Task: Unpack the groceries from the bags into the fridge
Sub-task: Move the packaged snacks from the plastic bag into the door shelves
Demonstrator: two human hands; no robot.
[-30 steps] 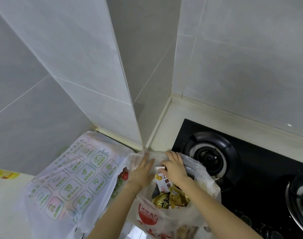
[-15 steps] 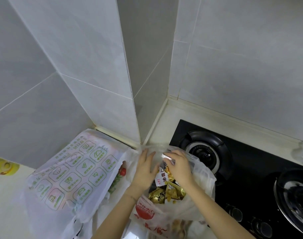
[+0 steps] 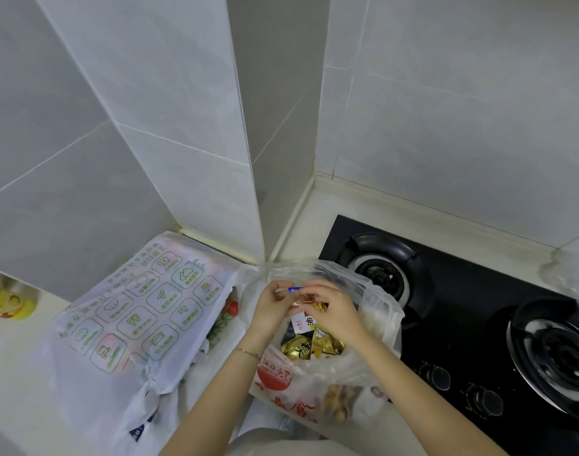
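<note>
Clear plastic grocery bag with red print [image 3: 378, 319] stands open on the pale counter edge, its right side lapping over the black glass gas hob [image 3: 472, 301]. What is in it is mostly hidden behind crumpled film and the hands: shiny gold foil snack packets [image 3: 309, 347] and a white labelled packet [image 3: 302, 321] show, their number unclear.

The left hand [image 3: 271, 309] and right hand [image 3: 335, 312] meet over the bag's mouth, fingertips pinching a small blue-and-white strip [image 3: 294, 289]; what it belongs to cannot be made out.

Just to the left lies a white plastic bag with green icon print [image 3: 140, 314], with a small round red thing [image 3: 234, 309] peeking out between the two bags. A yellow package [image 3: 9, 301] is cut off at the left edge, and more clear plastic film [image 3: 569, 274] at the right. The hob has two burners and two knobs.
</note>
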